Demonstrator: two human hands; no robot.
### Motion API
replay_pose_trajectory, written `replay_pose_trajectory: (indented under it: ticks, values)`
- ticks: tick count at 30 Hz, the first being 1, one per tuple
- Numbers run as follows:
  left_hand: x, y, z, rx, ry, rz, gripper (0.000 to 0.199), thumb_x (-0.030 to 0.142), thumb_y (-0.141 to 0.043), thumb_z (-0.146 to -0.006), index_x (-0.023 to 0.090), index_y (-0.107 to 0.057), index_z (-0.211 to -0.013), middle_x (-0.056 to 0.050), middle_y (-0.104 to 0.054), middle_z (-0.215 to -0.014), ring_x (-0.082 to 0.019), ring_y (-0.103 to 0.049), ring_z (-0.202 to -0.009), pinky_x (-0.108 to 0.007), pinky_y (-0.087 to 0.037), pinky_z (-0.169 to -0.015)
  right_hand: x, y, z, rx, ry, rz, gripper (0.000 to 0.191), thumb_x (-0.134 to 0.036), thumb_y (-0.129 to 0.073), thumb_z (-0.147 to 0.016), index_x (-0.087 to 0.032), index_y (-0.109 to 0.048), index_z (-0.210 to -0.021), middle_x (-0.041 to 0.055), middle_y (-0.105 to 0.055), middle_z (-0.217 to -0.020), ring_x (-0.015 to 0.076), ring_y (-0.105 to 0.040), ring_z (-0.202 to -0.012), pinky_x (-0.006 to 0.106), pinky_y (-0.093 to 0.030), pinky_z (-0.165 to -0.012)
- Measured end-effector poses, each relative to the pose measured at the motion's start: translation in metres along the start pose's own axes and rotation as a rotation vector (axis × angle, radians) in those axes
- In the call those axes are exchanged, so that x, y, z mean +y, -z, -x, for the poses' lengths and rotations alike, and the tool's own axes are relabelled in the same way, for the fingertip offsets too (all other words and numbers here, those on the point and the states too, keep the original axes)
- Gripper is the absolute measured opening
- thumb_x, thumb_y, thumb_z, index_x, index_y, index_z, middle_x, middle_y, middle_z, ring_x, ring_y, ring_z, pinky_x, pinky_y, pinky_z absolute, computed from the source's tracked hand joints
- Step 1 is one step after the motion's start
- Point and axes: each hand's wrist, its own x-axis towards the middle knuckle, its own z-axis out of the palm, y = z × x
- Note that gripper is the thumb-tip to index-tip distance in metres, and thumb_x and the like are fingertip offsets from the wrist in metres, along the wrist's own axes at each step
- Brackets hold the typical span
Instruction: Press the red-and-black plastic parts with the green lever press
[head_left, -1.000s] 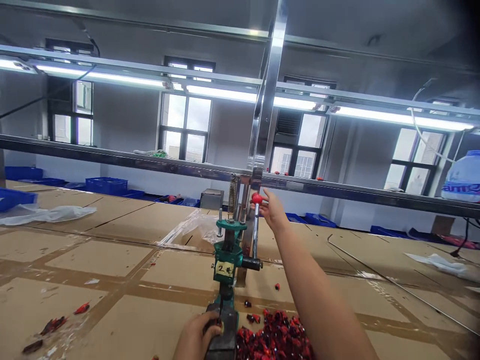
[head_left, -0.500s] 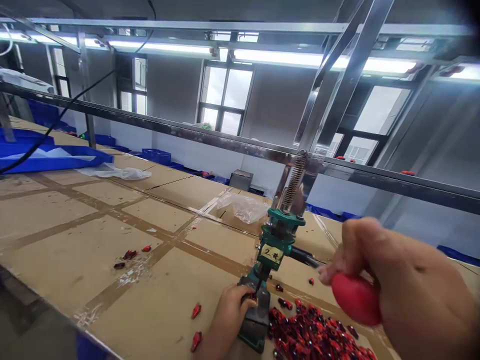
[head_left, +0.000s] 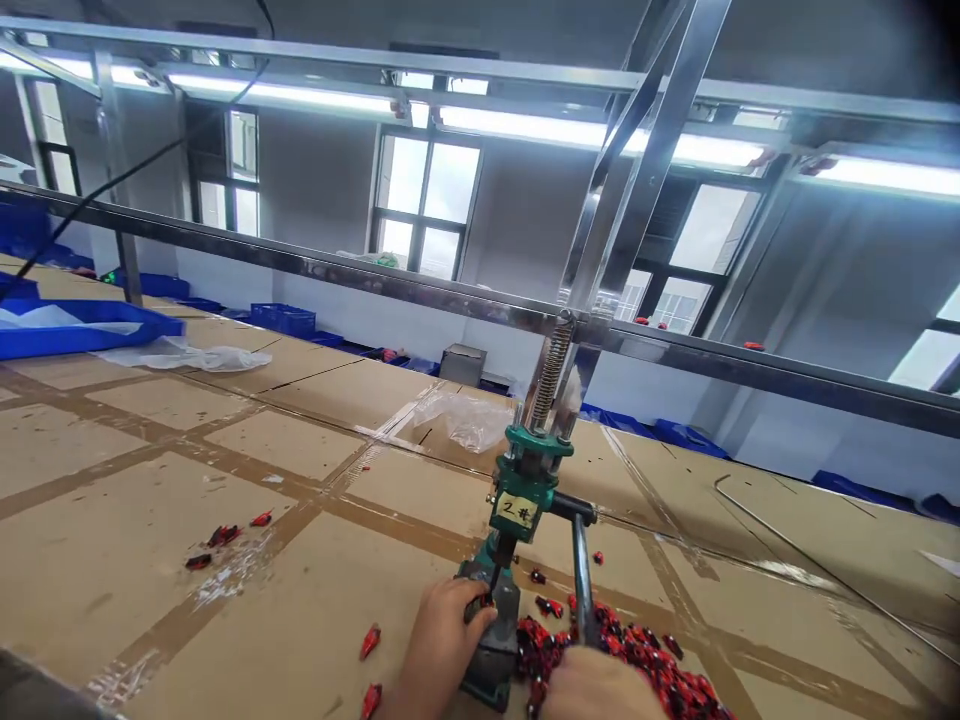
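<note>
A green hand press (head_left: pixel 525 490) marked "2#" stands on the cardboard-covered table. Its steel lever (head_left: pixel 581 570) points down toward me. At the lever's lower end, my right hand (head_left: pixel 596 685) is closed around the handle, hiding its red knob. My left hand (head_left: pixel 450 630) rests at the press base (head_left: pixel 491 655), thumb and fingers pinching a small dark part (head_left: pixel 478 605) under the ram; most of that part is covered. To the right of the base lies a heap of small red-and-black parts (head_left: pixel 637 640), partly behind my right hand.
Loose red parts (head_left: pixel 370 642) lie left of the press, more (head_left: pixel 223 536) farther left. Behind the press sits a clear plastic bag (head_left: pixel 469 420). A metal rail (head_left: pixel 420 290) crosses behind; a thin rod (head_left: pixel 817 560) lies right. A blue tray (head_left: pixel 90 330) is far left.
My right hand has swung the lever down and toward me, from right of the press to low in front of the heap. The left hand stays at the base. The view has shifted slightly right.
</note>
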Motion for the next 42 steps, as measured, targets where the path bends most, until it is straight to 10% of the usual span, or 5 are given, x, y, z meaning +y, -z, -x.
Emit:
replay_pose_trajectory:
  ticks: [7,15,24,36,42]
  values:
    - [0.001,0.044,0.002,0.114,0.094,-0.223,0.027,0.031,-0.055,-0.092,0.022,-0.075,-0.107,-0.007,-0.075,-0.106,-0.023,-0.067,-0.097,-0.032,-0.044,-0.089,0.069,0.075,-0.165,0.44,-0.771,-0.913,0.041,-0.044,-0.054,-0.091,-0.018,-0.045,-0.061,-0.0015,-0.043,-0.055,0.0072,-0.031,-0.041,0.024,-0.019,-0.039]
    - [-0.052,0.124,0.006,-0.074,0.322,-0.393,0.049,0.034,-0.06,-0.084,0.018,-0.066,-0.13,-0.008,-0.072,-0.106,-0.022,-0.066,-0.099,-0.028,-0.045,-0.086,0.1,0.066,-0.171,0.48,-0.718,-1.056,0.033,-0.038,-0.061,-0.087,-0.017,-0.047,-0.065,-0.003,-0.045,-0.056,0.004,-0.028,-0.036,0.022,-0.014,-0.036]
    - [-0.031,0.11,0.033,-0.203,0.16,-0.35,0.026,0.015,-0.054,-0.07,0.019,-0.078,-0.08,-0.005,-0.072,-0.086,-0.02,-0.064,-0.084,-0.027,-0.042,-0.079,0.107,0.066,-0.171,0.475,-0.634,-1.076,0.031,-0.041,-0.058,-0.089,-0.019,-0.05,-0.068,-0.0021,-0.045,-0.059,0.0035,-0.029,-0.037,0.022,-0.015,-0.035]
    - [-0.011,0.012,-0.014,0.028,0.149,0.165,0.021,0.031,-0.072,-0.07,0.021,-0.079,-0.087,-0.004,-0.076,-0.089,-0.021,-0.066,-0.083,-0.03,-0.051,-0.079,0.111,0.066,-0.172,0.469,-0.626,-1.072,0.034,-0.045,-0.061,-0.087,-0.019,-0.048,-0.069,-0.0029,-0.047,-0.059,0.0037,-0.032,-0.039,0.021,-0.022,-0.036]
    - [-0.009,0.012,-0.014,0.073,0.065,-0.07,0.014,0.034,-0.073,-0.076,0.029,-0.08,-0.087,-0.001,-0.076,-0.094,-0.026,-0.062,-0.097,-0.039,-0.044,-0.093,0.116,0.062,-0.174,0.518,-0.613,-1.031,0.033,-0.043,-0.059,-0.088,-0.019,-0.049,-0.069,-0.0029,-0.048,-0.059,0.0038,-0.034,-0.042,0.02,-0.025,-0.039]
